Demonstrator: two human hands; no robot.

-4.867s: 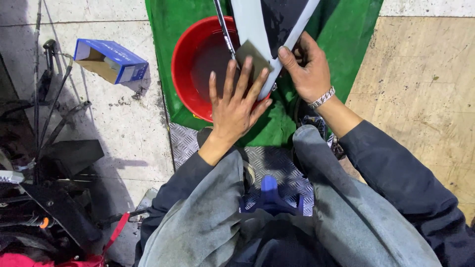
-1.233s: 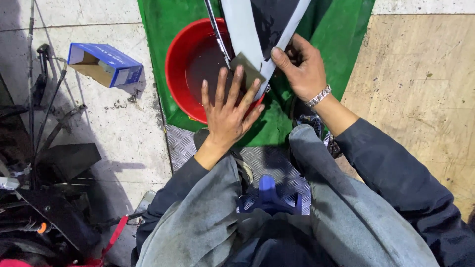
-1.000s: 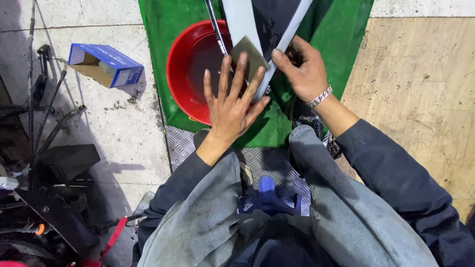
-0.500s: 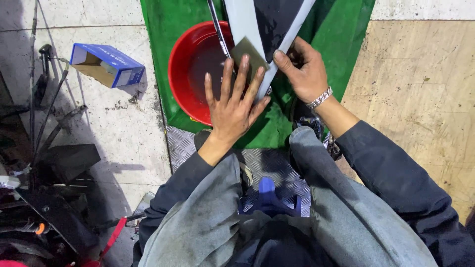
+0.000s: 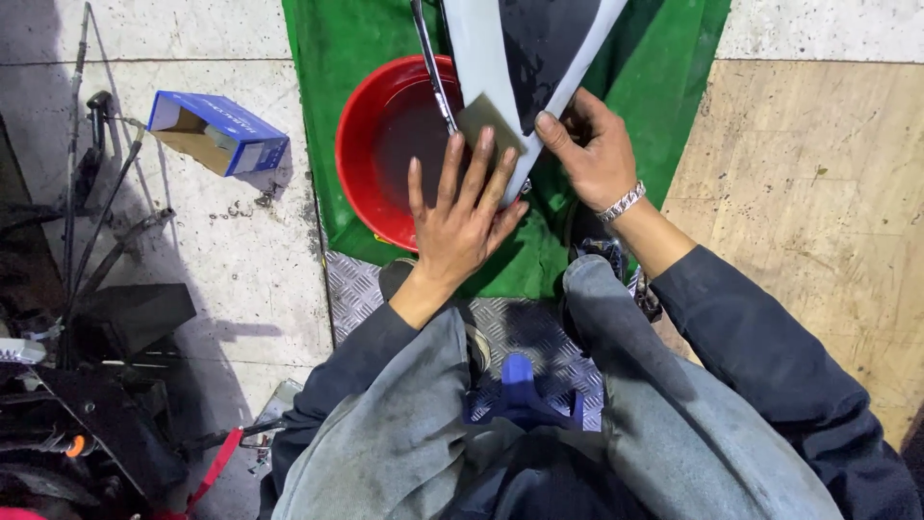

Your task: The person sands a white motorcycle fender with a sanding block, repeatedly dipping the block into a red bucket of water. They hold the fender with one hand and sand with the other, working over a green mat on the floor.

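Hands on a white-and-black panel [image 5: 520,58]: left hand [image 5: 460,207] flat, pressing a grey sanding sheet [image 5: 489,125]; right hand [image 5: 592,154] gripping the edge. Red basin [image 5: 371,183] lies at nine o'clock (panel surface looks wet, sanding seemingly underway).

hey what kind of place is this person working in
Probably a vehicle repair workshop. The hands sand a white-and-black body panel over a red basin on a green cloth, with dark machine parts and metal rods on the stained concrete floor.
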